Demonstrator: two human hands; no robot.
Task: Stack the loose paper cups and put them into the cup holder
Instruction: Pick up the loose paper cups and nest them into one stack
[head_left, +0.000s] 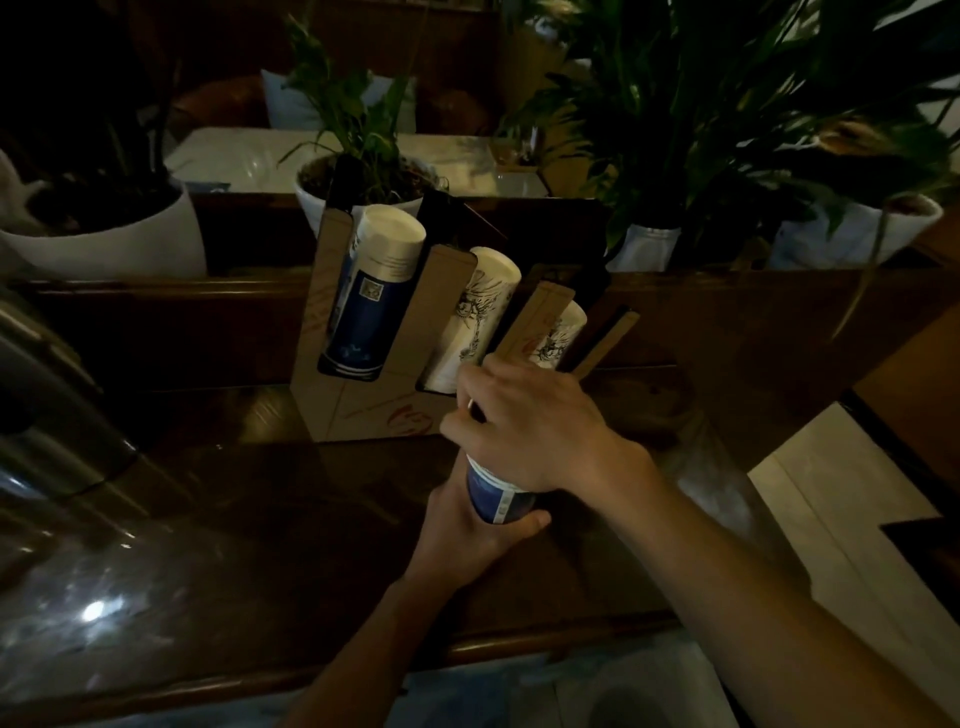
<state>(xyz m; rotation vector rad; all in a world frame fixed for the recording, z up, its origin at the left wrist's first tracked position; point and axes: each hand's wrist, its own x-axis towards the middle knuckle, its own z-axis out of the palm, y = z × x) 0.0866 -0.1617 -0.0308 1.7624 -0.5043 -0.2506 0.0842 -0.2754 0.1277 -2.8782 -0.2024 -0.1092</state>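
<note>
Dark counter (260, 493): L+R hands (467, 530) (535, 426) round cups (498, 493)

Left hand (475, 527) grips the cup stack (496, 499) from below while right hand (535, 431) curls over its top.

Dim light falls on a glossy dark wooden counter (218, 519), with white-potted plants (119, 234) lining the ledge behind, a pale table (234, 150) far off and light flooring (831, 499) at right.

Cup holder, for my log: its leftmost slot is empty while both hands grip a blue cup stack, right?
No: head view shows the cup holder's leftmost slot holding blue cups; the left hand and right hand do grip a blue cup stack.
</note>
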